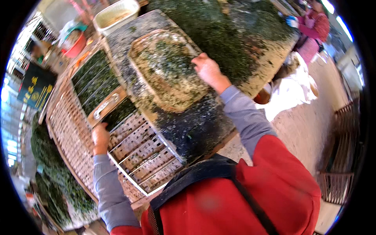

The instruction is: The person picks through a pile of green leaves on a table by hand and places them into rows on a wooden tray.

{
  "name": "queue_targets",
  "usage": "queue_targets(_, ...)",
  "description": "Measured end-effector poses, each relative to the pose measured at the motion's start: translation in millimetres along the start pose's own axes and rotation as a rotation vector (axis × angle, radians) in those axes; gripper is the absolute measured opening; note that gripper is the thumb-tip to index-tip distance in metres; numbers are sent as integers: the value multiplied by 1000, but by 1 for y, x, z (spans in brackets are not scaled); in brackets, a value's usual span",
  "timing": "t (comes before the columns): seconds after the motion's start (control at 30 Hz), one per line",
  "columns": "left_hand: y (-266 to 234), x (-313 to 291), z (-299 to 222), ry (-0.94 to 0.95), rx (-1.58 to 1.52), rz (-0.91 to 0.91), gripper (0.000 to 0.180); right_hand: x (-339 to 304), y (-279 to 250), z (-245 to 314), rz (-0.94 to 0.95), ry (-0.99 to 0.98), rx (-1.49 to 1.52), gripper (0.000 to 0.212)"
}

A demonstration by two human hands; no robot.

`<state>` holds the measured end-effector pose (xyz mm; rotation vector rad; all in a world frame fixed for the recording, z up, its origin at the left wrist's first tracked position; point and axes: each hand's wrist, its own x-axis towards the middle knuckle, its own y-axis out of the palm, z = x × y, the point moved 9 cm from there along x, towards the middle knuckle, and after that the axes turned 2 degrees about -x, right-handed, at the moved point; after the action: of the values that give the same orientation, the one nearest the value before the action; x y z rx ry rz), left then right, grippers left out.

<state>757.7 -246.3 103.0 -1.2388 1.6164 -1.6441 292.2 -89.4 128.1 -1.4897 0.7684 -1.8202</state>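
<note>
My left hand (101,139) is closed at the near left edge of a metal-edged, slatted frame (127,185), beside the end of a wooden board (122,93). That board has a metal pull handle (105,107) and lies across the frame. Beyond it the frame's sections hold dark green shredded material (96,64); nearer me they show bare holed matting. My right hand (207,69) grips the right rim of an angular, light-coloured tray (178,101). Green and pale bits are scattered over the tray, which rests on a stained worktop (121,35).
A woven mat (74,121) spreads under the frame. A white tub (117,15) and a red basin (74,47) stand far left. More green material (219,35) covers the worktop's far side. At far right a person (313,27) works near a white sack (291,94).
</note>
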Motion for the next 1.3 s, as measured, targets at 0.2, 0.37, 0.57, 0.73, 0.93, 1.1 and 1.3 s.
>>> queue_targets(0.2, -31, -27, 2, -6, -161, -78, 41, -12, 7, 9, 324, 24, -263, 22)
queue_targets(0.37, 3, -55, -15, 18, 17, 28, 58, -1, 12, 6, 302, 180, -203, 26)
queue_targets(0.57, 7, -57, -19, -33, -52, -76, 61, 19, 30, 83, 211, 574, 849, 26)
queue_targets(0.73, 5, -61, -19, 2, -84, -221, 57, 50, 86, 232, 542, 301, 1217, 28)
queue_targets(0.93, -2, -63, -14, -6, -107, -209, 59, 39, 96, 315, 491, -399, 367, 38)
queue_targets(1.1, -32, -49, -40, -11, -226, -293, 59, 9, 103, 314, 263, -584, -1, 31)
queue_targets(1.3, 20, -24, -91, 153, -129, -13, 57, 46, 54, 255, 507, -31, 405, 23)
